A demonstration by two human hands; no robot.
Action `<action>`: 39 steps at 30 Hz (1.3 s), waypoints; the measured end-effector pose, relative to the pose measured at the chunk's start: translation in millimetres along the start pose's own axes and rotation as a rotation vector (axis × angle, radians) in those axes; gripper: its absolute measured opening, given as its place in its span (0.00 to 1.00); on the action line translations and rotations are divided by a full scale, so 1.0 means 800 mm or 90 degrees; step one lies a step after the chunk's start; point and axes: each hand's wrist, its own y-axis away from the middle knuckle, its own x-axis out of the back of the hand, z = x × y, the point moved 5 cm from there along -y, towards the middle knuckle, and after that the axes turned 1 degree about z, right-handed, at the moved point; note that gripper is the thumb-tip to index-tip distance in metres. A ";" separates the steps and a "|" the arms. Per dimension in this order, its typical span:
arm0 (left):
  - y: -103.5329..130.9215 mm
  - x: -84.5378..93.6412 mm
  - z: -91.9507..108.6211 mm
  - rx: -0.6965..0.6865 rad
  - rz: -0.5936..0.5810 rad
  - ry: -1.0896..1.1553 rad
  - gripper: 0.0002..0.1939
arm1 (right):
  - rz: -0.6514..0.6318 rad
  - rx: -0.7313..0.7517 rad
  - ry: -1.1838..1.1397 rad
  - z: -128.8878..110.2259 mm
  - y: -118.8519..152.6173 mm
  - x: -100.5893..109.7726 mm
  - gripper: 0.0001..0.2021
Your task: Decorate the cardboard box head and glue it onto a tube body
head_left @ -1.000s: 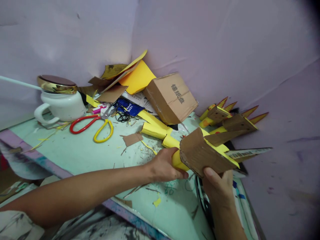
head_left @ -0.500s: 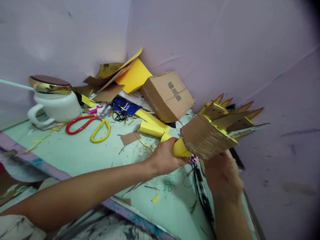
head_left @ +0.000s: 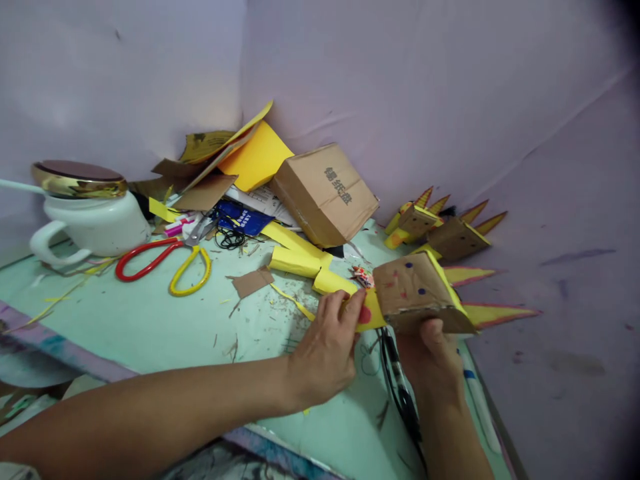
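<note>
A cardboard figure (head_left: 411, 287) has a face drawn on its box-shaped head, yellow spikes with red edges on the right, and a yellow paper body with a red dot. My right hand (head_left: 434, 357) grips the lower side of the head, thumb on its edge. Closed on the yellow paper body (head_left: 373, 313) is my left hand (head_left: 327, 347), its fingers bent over it. Rolled yellow paper pieces (head_left: 296, 261) extend to the left of that body. Just above the body sits a small patterned wrapper (head_left: 363, 276).
Red-and-yellow-handled scissors (head_left: 190, 270) and a white mug (head_left: 97, 223) are at left. A cardboard box (head_left: 327, 193) stands behind, beside yellow sheets (head_left: 257, 157). More spiked cardboard figures (head_left: 457, 239) lean at right. A black cable-like item (head_left: 400, 383) lies near my right hand.
The cardboard figure has turned, so its drawn face now shows. My left hand has shifted its grip with its back upward. The camera view has moved slightly.
</note>
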 end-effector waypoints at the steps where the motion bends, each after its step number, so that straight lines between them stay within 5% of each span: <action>1: 0.000 -0.001 -0.003 0.024 -0.010 0.025 0.36 | 0.005 0.000 -0.018 0.000 -0.001 0.000 0.31; 11: -0.018 0.002 -0.029 0.193 -0.055 0.154 0.24 | -0.143 -0.054 -0.082 0.015 -0.008 -0.005 0.34; 18: -0.024 -0.008 -0.040 0.206 0.053 0.138 0.27 | -0.086 -0.011 -0.030 0.003 -0.008 -0.014 0.46; 22: -0.024 -0.012 -0.042 0.175 0.026 0.166 0.26 | -0.029 -0.020 0.089 0.005 -0.009 -0.002 0.39; 29: -0.034 -0.006 -0.042 0.184 -0.042 0.212 0.17 | -0.088 -0.016 0.078 -0.005 -0.015 -0.007 0.35; 39: -0.035 -0.009 -0.044 0.208 -0.045 0.237 0.12 | -0.091 -0.014 0.085 -0.007 -0.015 -0.012 0.33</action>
